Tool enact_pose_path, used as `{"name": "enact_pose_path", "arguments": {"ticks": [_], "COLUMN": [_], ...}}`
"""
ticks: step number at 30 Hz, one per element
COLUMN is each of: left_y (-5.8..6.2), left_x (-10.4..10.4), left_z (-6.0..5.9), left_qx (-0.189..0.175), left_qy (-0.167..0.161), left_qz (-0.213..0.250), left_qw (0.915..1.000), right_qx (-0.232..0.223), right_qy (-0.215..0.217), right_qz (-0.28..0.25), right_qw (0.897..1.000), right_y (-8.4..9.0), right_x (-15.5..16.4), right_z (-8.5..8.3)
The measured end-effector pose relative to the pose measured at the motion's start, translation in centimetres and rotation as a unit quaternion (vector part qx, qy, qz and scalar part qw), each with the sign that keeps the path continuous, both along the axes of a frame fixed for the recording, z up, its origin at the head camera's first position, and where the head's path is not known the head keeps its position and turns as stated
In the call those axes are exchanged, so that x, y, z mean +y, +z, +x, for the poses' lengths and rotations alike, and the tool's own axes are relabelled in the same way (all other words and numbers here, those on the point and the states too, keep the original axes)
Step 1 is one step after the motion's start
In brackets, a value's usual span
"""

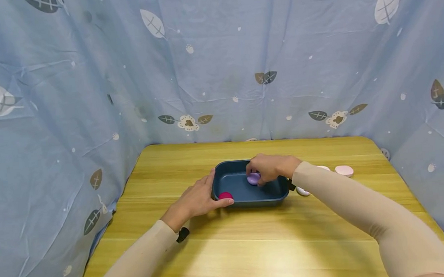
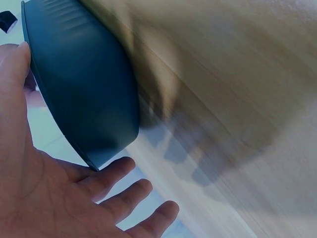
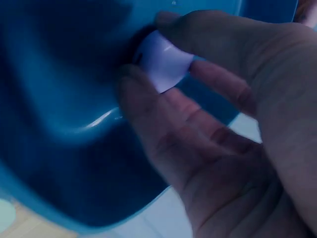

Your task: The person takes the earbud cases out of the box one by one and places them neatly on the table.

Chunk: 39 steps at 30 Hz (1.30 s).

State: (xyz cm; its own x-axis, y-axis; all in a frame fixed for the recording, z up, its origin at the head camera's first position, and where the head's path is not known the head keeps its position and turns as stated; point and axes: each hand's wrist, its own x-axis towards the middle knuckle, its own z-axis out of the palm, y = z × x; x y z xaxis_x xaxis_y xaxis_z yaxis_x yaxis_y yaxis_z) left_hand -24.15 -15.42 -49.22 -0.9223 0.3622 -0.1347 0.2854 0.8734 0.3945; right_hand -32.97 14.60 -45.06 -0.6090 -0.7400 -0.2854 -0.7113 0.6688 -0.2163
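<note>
A dark blue rectangular basin (image 1: 233, 167) stands on the table. Inside it, my right hand (image 1: 270, 167) pinches a small purple rounded object (image 1: 253, 179) between thumb and fingers. The right wrist view shows this object (image 3: 168, 62) as smooth, with a small dark mark on its side; its exact kind cannot be told. With fingers spread and fairly straight, my left hand (image 1: 196, 198) touches the basin's left end. Its thumb reaches over the front rim, near a crimson round object (image 1: 225, 195) in the basin's front left corner. In the left wrist view the basin's outer wall (image 2: 84, 74) shows beside the fingers.
Right of the basin lie a pale pink rounded piece (image 1: 344, 171), a white piece (image 1: 323, 167) partly behind my right forearm, and another white round piece (image 1: 303, 191) close to the basin. A blue patterned curtain (image 1: 215, 68) surrounds the wooden table (image 1: 248, 247) at the back and sides.
</note>
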Motion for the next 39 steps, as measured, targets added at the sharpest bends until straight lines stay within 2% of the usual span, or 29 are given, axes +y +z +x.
{"name": "enact_pose_path", "arguments": {"ticks": [5,9,24,31,39], "left_y": [0.0,-0.1,0.3,0.1,-0.1], "left_x": [0.1,0.2,0.2,0.3,0.2], "left_z": [-0.1,-0.2,0.0,-0.1,0.0], "left_qx": [0.000,0.000,-0.001,-0.005,-0.006], "left_qy": [-0.003,-0.007,-0.008,-0.006,0.001], "left_qz": [-0.002,-0.002,0.005,0.001,-0.004], "left_qw": [1.0000,1.0000,1.0000,1.0000,1.0000], "right_qx": [-0.012,-0.026,0.029,0.027,0.022], "right_qy": [0.043,0.058,0.106,0.093,0.058], "right_qz": [-0.015,-0.019,-0.022,-0.045,-0.085], "right_qw": [0.999,0.998,0.994,0.994,0.994], "right_y": [-0.2,-0.6,-1.7,-1.9,-0.7], "right_x": [-1.4,-2.1,-3.3,-2.9,-1.3], "right_z": [-0.5,-0.9,-1.4,-1.2,-0.2]}}
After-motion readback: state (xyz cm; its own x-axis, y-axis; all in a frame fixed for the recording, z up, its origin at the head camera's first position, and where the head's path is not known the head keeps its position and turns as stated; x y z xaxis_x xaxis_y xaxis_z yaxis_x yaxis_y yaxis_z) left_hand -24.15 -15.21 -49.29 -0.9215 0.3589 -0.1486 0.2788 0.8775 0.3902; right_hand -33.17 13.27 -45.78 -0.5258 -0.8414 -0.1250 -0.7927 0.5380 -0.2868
